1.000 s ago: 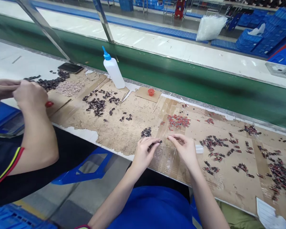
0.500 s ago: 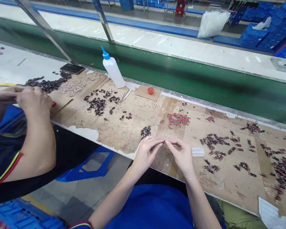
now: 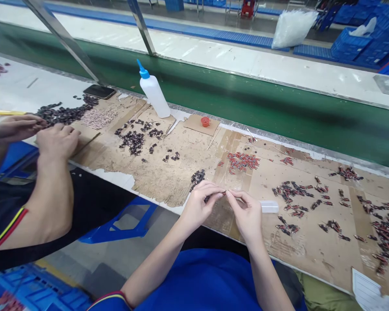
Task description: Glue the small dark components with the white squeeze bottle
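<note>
My left hand (image 3: pixel 201 202) and my right hand (image 3: pixel 247 212) meet at the front of the cardboard-covered bench. Both are closed in a pinch on one small dark-and-red part (image 3: pixel 224 193), mostly hidden by the fingertips. Just beyond my left hand lies a small pile of black parts (image 3: pixel 197 179). A clear plastic tube (image 3: pixel 269 207) rests against the outer side of my right hand. Farther back sits a heap of small red pieces (image 3: pixel 243 162). Dark parts with red pieces on them (image 3: pixel 291 191) are scattered to the right.
A white squeeze bottle (image 3: pixel 154 96) with a blue nozzle stands at the back. Near it is a small red cup (image 3: pixel 205 122) on cardboard. More black parts (image 3: pixel 132 141) lie left of centre. At far left, a co-worker's hands (image 3: pixel 56 142) are over the bench.
My hands stay pinched together with barely any shift. The co-worker's two hands have moved apart, one coming rightward and down. The view has tilted slightly.
</note>
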Demonstrator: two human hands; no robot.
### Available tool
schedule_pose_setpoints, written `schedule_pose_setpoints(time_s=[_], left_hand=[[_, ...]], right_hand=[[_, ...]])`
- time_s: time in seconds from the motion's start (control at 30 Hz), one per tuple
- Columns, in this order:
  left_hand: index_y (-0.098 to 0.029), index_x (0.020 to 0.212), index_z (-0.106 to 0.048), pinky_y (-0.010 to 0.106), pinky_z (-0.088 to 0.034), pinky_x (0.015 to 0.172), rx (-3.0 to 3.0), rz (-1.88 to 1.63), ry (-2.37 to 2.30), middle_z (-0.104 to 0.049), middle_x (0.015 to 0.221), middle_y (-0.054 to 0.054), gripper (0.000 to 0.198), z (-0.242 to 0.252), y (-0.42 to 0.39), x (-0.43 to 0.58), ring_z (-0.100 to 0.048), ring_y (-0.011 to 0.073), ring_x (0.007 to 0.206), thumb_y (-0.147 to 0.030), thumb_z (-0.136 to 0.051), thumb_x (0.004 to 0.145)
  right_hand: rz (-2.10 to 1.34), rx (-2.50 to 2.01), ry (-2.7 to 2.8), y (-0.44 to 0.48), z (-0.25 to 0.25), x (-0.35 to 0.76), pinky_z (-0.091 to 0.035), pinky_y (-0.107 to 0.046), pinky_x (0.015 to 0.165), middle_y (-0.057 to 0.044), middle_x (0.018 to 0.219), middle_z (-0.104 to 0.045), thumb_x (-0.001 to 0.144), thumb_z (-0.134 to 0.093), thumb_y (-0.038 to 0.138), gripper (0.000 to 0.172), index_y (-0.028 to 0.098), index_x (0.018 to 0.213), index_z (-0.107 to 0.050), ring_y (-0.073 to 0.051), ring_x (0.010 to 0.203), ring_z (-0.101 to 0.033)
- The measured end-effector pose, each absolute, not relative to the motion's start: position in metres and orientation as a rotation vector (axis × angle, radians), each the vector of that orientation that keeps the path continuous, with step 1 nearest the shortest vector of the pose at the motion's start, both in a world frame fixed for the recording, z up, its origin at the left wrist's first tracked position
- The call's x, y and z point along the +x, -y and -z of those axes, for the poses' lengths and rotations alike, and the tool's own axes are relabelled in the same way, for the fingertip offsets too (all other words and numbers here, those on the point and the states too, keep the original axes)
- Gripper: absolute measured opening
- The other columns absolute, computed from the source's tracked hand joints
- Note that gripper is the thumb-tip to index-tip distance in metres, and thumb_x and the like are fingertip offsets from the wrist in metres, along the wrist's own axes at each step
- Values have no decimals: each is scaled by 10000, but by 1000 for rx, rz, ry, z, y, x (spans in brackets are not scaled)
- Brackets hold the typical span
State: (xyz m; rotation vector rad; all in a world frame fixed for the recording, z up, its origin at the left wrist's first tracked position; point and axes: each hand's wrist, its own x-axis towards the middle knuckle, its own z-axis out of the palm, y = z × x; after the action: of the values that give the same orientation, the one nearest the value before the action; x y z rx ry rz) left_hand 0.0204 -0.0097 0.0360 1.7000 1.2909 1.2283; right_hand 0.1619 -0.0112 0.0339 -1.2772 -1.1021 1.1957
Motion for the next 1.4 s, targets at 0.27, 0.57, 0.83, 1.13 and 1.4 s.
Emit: schedule_pose_setpoints(time_s=[0.27,0.57,0.83,1.13,1.4], left_hand=[[-204,881,-744,345,-542,802,1630,-1227,-1245,-751,854,64,127,-42,10,25,-656,196,848,-186,-621,853],[-190,880,-741,338,-540,821,1572,-1186,-1248,-745,877,74,121,-47,13,27,-661,194,868,-196,-626,844],[-179,848,-731,328,-537,817,1551,-1164,-1283,-738,857,75,108,-47,13,28,-658,190,857,-191,-625,831],[-178,848,-718,329,-528,821,1578,-1140,-1253,-729,859,70,114,-55,14,31,-647,193,871,-177,-606,825],[-192,907,-708,343,-513,834,1692,-1112,-1182,-727,891,77,138,-53,14,36,-640,204,905,-180,-580,858]], right_hand=[[-1033,-1270,1193,17,-30,165,-569,-334,733,-54,795,-727,786,-692,363,171,198,765,-730,-191,763,-683],[-959,-1249,1268,19,-35,169,-562,-336,735,-57,810,-717,811,-675,307,115,210,777,-727,-194,780,-675],[-910,-1267,1361,20,-34,172,-561,-347,765,-64,838,-718,830,-654,308,121,217,789,-724,-202,812,-677],[-1133,-1195,1296,17,-44,183,-589,-305,717,-45,812,-740,775,-687,264,71,215,780,-738,-180,770,-696],[-1153,-1212,1305,19,-48,188,-605,-289,684,-54,845,-738,769,-683,297,120,211,827,-744,-170,731,-700]])
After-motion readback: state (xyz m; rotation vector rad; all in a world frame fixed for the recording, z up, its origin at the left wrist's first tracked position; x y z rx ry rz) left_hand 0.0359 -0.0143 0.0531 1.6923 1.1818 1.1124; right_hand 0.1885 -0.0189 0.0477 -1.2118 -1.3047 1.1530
